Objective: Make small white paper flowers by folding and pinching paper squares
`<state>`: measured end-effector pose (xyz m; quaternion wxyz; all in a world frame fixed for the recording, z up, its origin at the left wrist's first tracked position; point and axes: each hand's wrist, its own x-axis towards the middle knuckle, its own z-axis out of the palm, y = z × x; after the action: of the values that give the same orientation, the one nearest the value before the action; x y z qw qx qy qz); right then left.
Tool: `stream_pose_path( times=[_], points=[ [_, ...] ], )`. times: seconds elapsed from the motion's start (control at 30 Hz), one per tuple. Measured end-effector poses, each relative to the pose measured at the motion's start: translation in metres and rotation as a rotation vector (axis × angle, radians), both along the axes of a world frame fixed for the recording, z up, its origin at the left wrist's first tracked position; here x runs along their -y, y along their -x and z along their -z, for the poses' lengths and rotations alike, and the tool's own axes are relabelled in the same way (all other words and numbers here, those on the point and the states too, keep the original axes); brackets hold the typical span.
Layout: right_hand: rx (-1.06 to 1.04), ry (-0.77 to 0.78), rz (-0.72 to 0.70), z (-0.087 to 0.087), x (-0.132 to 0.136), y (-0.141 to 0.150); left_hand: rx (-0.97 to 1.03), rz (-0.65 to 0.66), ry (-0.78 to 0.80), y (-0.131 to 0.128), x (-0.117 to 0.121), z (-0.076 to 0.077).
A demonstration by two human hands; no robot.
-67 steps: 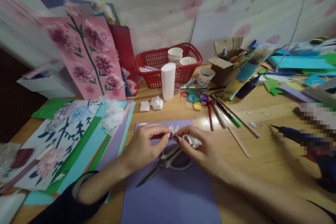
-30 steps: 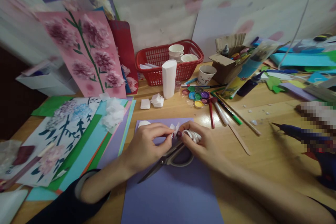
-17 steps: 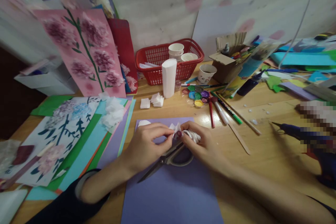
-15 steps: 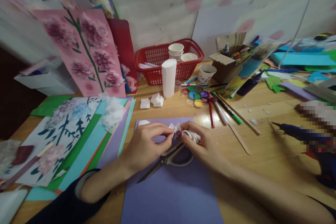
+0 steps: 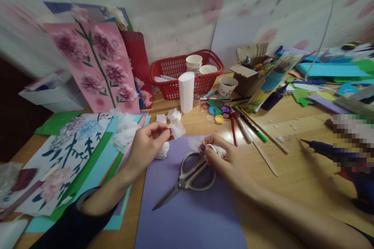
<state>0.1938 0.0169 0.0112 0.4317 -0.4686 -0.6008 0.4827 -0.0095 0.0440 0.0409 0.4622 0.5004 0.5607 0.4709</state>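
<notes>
My left hand (image 5: 150, 142) pinches a thin white piece of tissue paper (image 5: 177, 129) between thumb and forefinger. Another piece of tissue paper (image 5: 195, 143) is in the closed fingertips of my right hand (image 5: 223, 155). A bundle of white string (image 5: 216, 149) shows behind the right fingers; whether they touch it I cannot tell. Below the hands, grey-handled scissors (image 5: 181, 183) lie slightly apart on a purple sheet (image 5: 189, 221). Beside my left hand sits a ribbed white ball-like piece (image 5: 162, 150). Small stacks of white tissue squares (image 5: 174, 115) lie just beyond.
A white tissue roll (image 5: 186, 92) stands before a red basket (image 5: 166, 89) of paper cups. Paint pots (image 5: 219, 110) and brushes lie right of it; a glue gun (image 5: 324, 148) is at far right. Coloured papers, crumpled tissue (image 5: 125, 129) and a pink flower picture (image 5: 96, 66) occupy the left.
My hands were together over the scissors. My left hand has moved left and away with one tissue piece, the right keeping another. The scissors now show fully, and the view has tilted up slightly.
</notes>
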Motion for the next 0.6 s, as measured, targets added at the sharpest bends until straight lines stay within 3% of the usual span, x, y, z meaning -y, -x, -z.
stream_pose_path(
  times=[0.17,0.43,0.6],
  points=[
    [0.056,-0.042,-0.08,0.001,-0.001,0.001,-0.018,0.142,0.015,-0.015,0.014,0.008],
    [0.153,-0.123,-0.039,0.003,-0.002,0.003,0.125,0.201,0.085,-0.023,0.021,0.015],
    [0.19,-0.138,-0.04,0.004,-0.003,0.003,0.067,0.226,0.065,-0.028,0.021,0.024]
  ],
)
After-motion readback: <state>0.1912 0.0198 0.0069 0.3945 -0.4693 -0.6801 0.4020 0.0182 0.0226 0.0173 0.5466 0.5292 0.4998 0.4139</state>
